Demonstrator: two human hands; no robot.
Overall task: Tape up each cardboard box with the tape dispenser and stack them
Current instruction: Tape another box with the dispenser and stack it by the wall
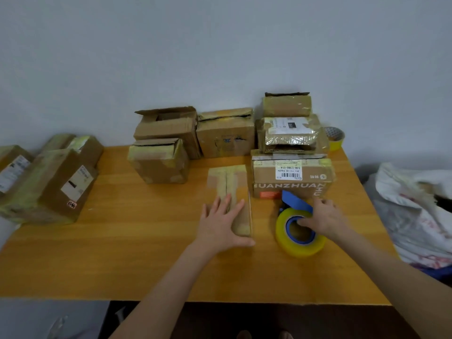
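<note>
A flat cardboard box [228, 184] lies mid-table with its seam taped. The left hand [221, 223] rests on it, grip released and fingers straight. The box looks light and stiff, best lifted by its long edges. Just right of it, the right hand [322, 216] grasps the tape dispenser [291, 232]. More boxes [226, 135] stand at the far side of the table [146, 241].

Seven cardboard boxes [227, 135] on the counter [122, 253], an uncountable heap of boxes [49, 182] left of the left hand [220, 223], one tape dispenser [299, 231], one tape roll [336, 140].
</note>
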